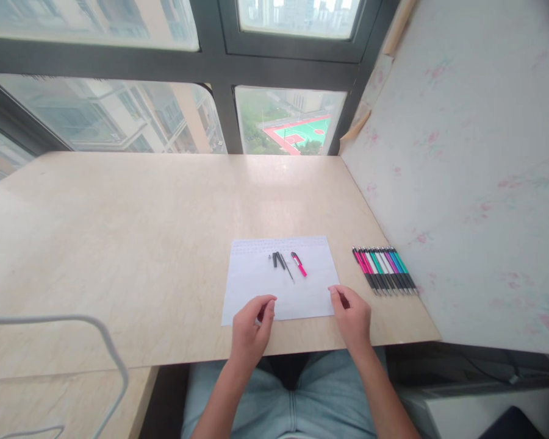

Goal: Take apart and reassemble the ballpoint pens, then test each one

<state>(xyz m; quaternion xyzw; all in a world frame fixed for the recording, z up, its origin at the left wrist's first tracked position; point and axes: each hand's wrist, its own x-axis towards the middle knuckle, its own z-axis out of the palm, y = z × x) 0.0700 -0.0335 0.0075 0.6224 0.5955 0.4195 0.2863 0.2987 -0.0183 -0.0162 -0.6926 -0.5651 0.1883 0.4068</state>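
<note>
A white sheet of paper [256, 292] with faint handwriting along its top lies near the table's front edge. On it are the parts of a pen taken apart: a pink barrel with a black clip [299, 264], a short black piece [274, 260], a longer dark piece [280, 260], a thin refill [290, 272] and a tiny grey tip [269, 256]. My left hand [252, 326] is loosely closed over the sheet's lower edge, nothing visible in its fingers. Similarly curled, my right hand [352, 316] has its fingertips at the sheet's right edge, also with nothing visible in them.
Several pens [384, 270] with pink, white, green, purple and blue barrels lie in a row at the right. Behind the beige table [141, 244] are windows; a floral-papered wall [462, 183] borders its right side. A white cable [105, 335] loops at lower left.
</note>
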